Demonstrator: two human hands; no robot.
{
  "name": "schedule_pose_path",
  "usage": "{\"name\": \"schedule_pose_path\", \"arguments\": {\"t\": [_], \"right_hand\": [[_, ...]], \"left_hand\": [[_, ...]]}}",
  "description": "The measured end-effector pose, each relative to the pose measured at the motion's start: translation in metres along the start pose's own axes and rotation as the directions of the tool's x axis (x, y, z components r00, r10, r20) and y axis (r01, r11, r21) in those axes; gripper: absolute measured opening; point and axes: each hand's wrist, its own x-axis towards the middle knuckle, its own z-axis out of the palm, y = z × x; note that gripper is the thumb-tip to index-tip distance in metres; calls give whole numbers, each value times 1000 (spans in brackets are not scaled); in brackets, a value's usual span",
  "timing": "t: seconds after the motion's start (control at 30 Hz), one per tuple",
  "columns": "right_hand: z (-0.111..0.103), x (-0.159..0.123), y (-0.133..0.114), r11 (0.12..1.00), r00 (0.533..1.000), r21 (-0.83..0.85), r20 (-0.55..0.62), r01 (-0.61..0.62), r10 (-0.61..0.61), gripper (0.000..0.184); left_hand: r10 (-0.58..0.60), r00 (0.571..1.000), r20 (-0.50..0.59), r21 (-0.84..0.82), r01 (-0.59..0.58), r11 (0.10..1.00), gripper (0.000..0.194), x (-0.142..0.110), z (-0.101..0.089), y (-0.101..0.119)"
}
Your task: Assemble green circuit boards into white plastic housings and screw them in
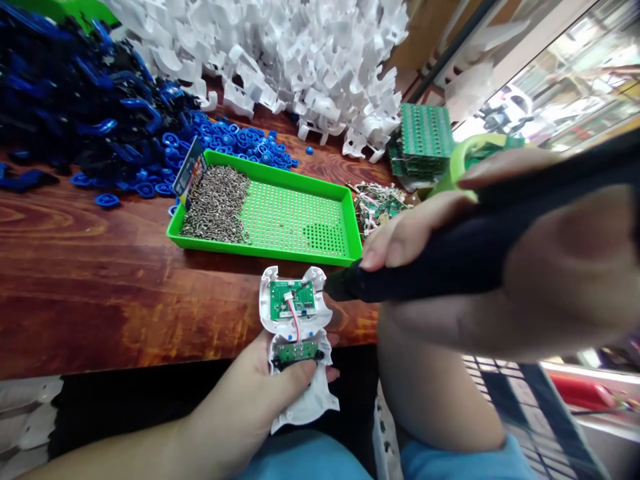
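Observation:
My left hand (273, 390) is wrapped around a white plastic housing (305, 403) at the table's front edge, its thumb across the lower half. Inside the upper part sits a green circuit board (278, 304); a red-and-white wire (294, 317) runs from it down to a smaller board (290, 351). In my right hand (413, 233) is a black electric screwdriver (460, 257), blurred and close to the camera. Its tip points left, over the right side of the upper board. Whether the bit touches a screw I cannot tell.
Just behind the housing lies a green tray (265, 252) with a heap of small screws (215, 207). Blue rings (235, 143), dark blue parts (95, 113) and white shells (300, 53) are piled beyond. Stacked circuit boards (425, 137) and wired pieces (377, 203) stand at right.

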Motion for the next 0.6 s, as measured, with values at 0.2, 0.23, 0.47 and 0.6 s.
{"name": "schedule_pose_path", "arguments": {"t": [0.2, 0.23, 0.47, 0.6], "right_hand": [[4, 6, 3, 988, 987, 61, -56, -145, 148, 49], [3, 6, 4, 989, 990, 58, -20, -138, 139, 48], [4, 4, 9, 986, 989, 121, -77, -114, 124, 46], [7, 0, 12, 981, 990, 161, -70, -109, 121, 44]], "left_hand": [[17, 1000, 9, -19, -17, 1000, 34, 1, 2, 1], [18, 1000, 11, -18, -18, 1000, 33, 2, 2, 1], [17, 999, 44, -46, -15, 999, 33, 2, 0, -1], [10, 999, 54, -29, -9, 1000, 30, 1, -2, -1]]}}
